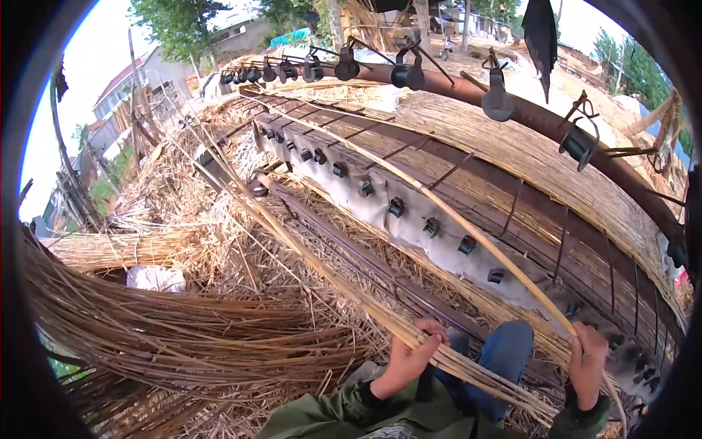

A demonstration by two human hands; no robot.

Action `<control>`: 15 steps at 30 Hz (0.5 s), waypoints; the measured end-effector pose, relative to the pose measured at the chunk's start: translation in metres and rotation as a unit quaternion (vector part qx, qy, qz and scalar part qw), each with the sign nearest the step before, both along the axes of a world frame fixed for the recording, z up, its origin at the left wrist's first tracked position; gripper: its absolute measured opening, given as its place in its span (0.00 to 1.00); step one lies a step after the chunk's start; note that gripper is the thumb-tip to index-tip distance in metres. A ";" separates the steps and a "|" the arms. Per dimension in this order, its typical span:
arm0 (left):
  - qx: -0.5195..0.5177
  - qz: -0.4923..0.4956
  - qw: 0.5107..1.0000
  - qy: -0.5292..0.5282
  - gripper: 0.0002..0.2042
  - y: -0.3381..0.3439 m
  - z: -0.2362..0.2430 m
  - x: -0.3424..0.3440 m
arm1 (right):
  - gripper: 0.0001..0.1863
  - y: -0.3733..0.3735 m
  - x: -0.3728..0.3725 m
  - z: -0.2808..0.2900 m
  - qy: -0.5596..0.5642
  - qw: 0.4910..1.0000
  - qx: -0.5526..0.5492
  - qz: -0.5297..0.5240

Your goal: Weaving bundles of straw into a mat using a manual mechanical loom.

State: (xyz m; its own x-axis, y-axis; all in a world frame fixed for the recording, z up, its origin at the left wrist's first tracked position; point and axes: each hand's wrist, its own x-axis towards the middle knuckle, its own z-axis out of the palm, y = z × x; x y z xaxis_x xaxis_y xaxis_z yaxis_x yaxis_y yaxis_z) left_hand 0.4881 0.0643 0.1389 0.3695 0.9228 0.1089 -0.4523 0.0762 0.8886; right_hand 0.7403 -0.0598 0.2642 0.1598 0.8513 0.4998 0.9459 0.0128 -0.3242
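My left hand point(411, 361) is closed around a bundle of long, pale reed stalks point(373, 309). The bundle slants from the upper left across my lap toward the lower right. At the right, my right hand point(587, 367) grips one long, thicker reed stalk point(468, 226). That stalk stretches far up and to the left, lying over a rusty metal frame with thin cross rods point(515, 205). Beside it runs a grey strip point(409, 233) with a row of small black spools point(395, 207).
A rusty pipe point(453, 86) carrying black bobbins point(407, 73) arches over the frame. Beyond it lies a woven reed mat point(468, 124). Dark thin stalks point(197, 329) are piled at my left, with loose straw point(227, 256) behind. A brown metal bar point(351, 252) lies near my knees.
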 end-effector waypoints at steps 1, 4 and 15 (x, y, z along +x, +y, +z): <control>0.002 -0.003 1.000 0.005 0.05 0.000 0.000 -0.001 | 0.11 0.001 0.000 -0.002 0.018 1.000 -0.009 -0.009; 0.012 -0.008 1.000 0.015 0.05 0.001 0.001 -0.003 | 0.11 0.004 -0.004 -0.003 0.040 0.999 -0.022 -0.028; -0.002 0.004 1.000 -0.009 0.05 -0.001 -0.004 -0.015 | 0.09 0.003 -0.002 0.012 -0.020 0.997 -0.009 -0.069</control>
State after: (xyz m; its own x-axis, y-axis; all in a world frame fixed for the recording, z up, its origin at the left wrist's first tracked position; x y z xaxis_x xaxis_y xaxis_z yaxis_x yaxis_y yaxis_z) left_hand 0.4726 0.0634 0.1353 0.3608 0.9259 0.1124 -0.4689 0.0759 0.8800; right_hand 0.7387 -0.0568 0.2766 0.2559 0.8314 0.4933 0.9506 -0.1238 -0.2846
